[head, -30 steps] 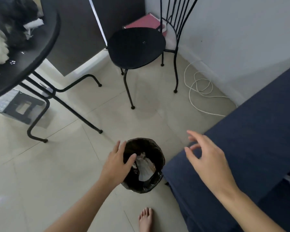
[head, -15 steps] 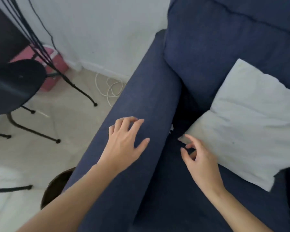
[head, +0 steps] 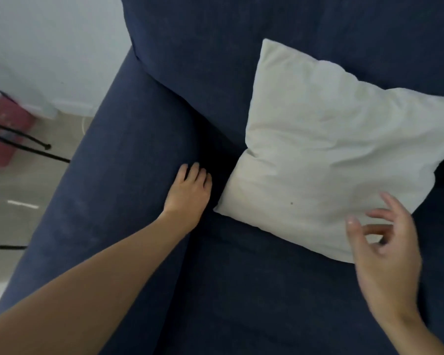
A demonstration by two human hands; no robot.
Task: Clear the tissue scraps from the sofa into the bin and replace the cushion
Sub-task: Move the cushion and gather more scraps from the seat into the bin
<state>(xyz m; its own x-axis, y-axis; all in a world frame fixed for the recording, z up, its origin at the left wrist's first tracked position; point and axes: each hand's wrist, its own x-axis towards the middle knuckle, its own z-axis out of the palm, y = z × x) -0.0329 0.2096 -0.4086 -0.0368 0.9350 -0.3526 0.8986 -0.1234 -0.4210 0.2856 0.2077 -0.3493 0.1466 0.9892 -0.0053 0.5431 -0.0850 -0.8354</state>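
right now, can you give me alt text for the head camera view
A person's two bare arms reach over a dark blue sofa: the left hand presses into the gap beside the armrest, and the open right hand hovers at the corner of a white cushion leaning on the backrest.

Left hand reaches into the sofa gap beside the cushion; right hand hovers, fingers spread.

Dim, soft daylight; right hand motion-blurred; deep shadow in sofa crevice; wide-angle edge bending.
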